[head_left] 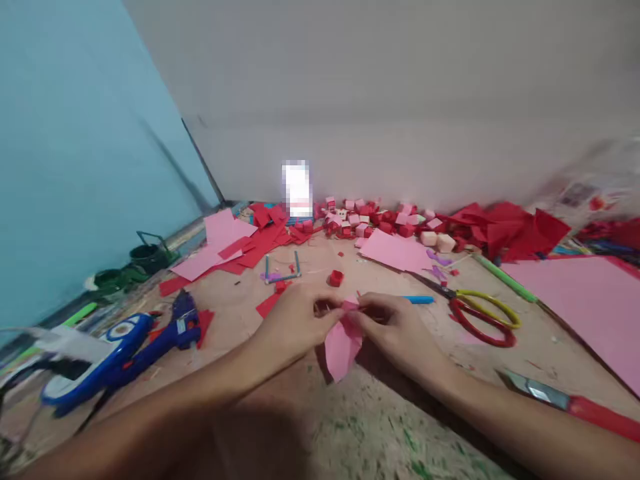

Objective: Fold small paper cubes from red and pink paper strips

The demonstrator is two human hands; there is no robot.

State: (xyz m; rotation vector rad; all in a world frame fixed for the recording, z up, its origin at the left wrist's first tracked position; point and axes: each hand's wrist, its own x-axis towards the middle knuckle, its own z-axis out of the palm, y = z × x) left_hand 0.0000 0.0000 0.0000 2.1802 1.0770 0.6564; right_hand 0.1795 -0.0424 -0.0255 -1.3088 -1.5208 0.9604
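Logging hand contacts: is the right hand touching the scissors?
Apart. The head view shows a strip of tabletop between the right hand and the scissors.

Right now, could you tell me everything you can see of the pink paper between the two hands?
The pink paper looks thin and matte, creased lengthwise, with a broader lower part tapering to a blunt tip. The left hand and right hand pinch its upper part from either side, partly hiding it. The lower part points toward the person; whether it touches the tabletop, I cannot tell.
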